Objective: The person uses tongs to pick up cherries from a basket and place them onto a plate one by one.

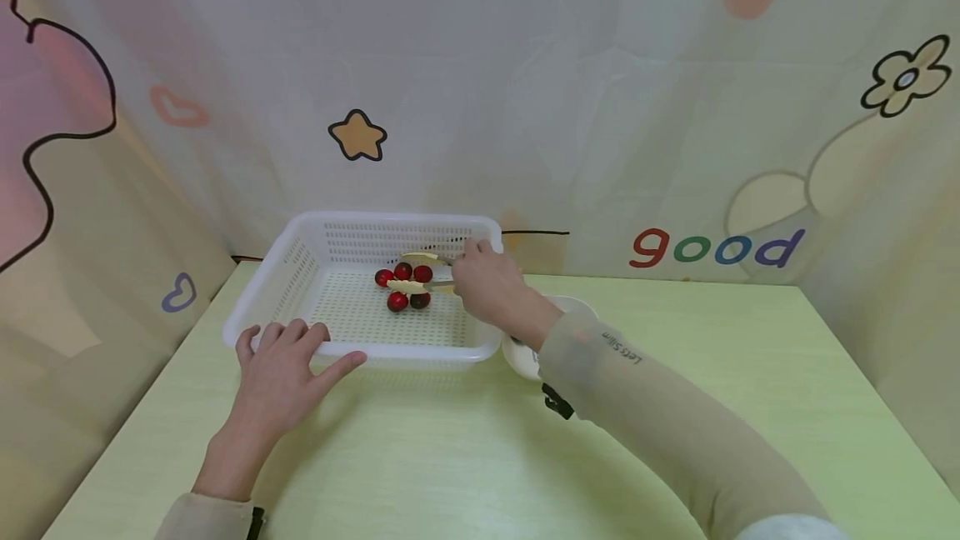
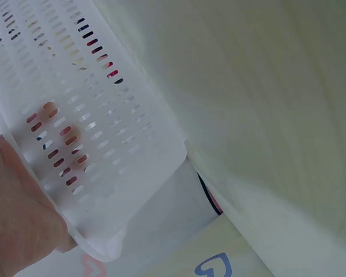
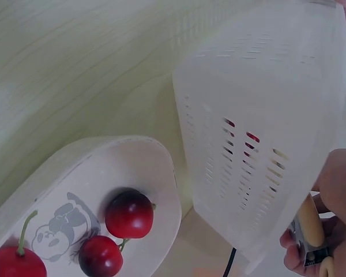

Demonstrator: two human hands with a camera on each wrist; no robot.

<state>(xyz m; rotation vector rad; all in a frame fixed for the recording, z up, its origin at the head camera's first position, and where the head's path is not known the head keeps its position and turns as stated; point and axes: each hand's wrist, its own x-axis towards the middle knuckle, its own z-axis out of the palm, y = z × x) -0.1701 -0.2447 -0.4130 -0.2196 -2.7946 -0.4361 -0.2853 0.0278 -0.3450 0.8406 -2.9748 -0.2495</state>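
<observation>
head cam: faces fwd/down over tabletop [image 1: 675, 407] to curtain [image 1: 637, 123]; widest view. l. wrist cam: v. close to basket [image 2: 132, 167], outer side, tilted. r. wrist cam: close, angled down into bowl [image 3: 145, 164], basket alongside. basket in all 3; bowl in head & r. wrist.

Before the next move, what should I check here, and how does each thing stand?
1. Left hand on the rim of the white perforated plastic basket: ok.
2. Right hand holding metal tongs with cream tips: ok.
3. Tips at the round, dark-red cherries in the basket: ok.
4. Any cherry firmly pinched: cannot tell.
5. White bowl with panda print beside the basket: ok; three red cherries show inside.
</observation>
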